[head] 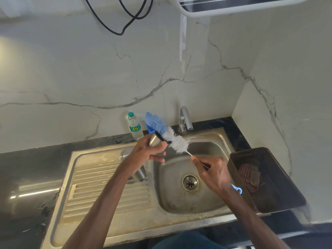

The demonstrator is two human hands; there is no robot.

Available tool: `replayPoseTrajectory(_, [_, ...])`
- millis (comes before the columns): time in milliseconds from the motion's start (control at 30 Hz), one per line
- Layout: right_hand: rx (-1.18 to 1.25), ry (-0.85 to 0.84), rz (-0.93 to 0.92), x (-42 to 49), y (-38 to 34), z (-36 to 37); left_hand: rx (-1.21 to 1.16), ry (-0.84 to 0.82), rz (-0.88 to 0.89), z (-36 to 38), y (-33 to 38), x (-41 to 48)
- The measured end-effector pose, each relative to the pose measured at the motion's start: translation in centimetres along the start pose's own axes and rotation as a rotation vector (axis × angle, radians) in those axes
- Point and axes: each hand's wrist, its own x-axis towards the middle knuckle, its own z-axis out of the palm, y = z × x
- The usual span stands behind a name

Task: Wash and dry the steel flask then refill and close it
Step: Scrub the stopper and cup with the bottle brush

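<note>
My left hand [143,153] grips a short steel piece with a black rim [156,139], held over the sink's left edge; whether it is the flask's cap or its top end I cannot tell. A bottle brush [168,133] with blue and white bristles lies across that black rim. My right hand [213,173] pinches the brush's thin wire handle, and the handle's blue loop [238,190] sticks out behind my wrist. A steel cylinder [139,174], the flask body by its look, lies on the drainboard, partly hidden by my left forearm.
The steel sink basin [172,198] with its drain is below my hands, and the tap [185,121] stands behind it. A plastic water bottle [135,126] and a blue object [150,129] stand at the wall. A dark basket [280,178] holding a checked cloth sits to the right.
</note>
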Motion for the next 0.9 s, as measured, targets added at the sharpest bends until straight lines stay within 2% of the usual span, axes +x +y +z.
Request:
replayPoseTrajectory(100, [-0.032,0.025,0.013,0.3,-0.4,0.3,-0.012,-0.087,-0.022,0.9,-0.5,-0.7])
replayPoseTrajectory(200, [-0.01,0.03,0.006,0.2,-0.4,0.8,0.028,-0.077,0.023,0.7,-0.4,-0.9])
replayPoseTrajectory(267, [0.024,-0.001,0.01,-0.4,-0.2,1.0,0.034,0.015,0.059,0.0,-0.4,-1.1])
replayPoseTrajectory(433, [0.05,-0.053,0.018,-1.4,-0.5,0.9,-0.13,0.296,0.072,-1.9,-1.0,-2.4])
replayPoseTrajectory(700, [0.082,-0.119,0.152,0.1,-2.7,5.1,-0.195,0.426,0.06,-5.0,-3.4,-5.9])
replayPoseTrajectory(800, [0.076,-0.11,0.156,0.5,-4.5,7.3,-0.167,0.44,0.038,-6.7,-3.7,-7.5])
replayPoseTrajectory(900, [0.131,-0.089,0.187,1.4,-6.2,9.6,-0.116,0.523,0.06,-8.9,-3.7,-8.7])
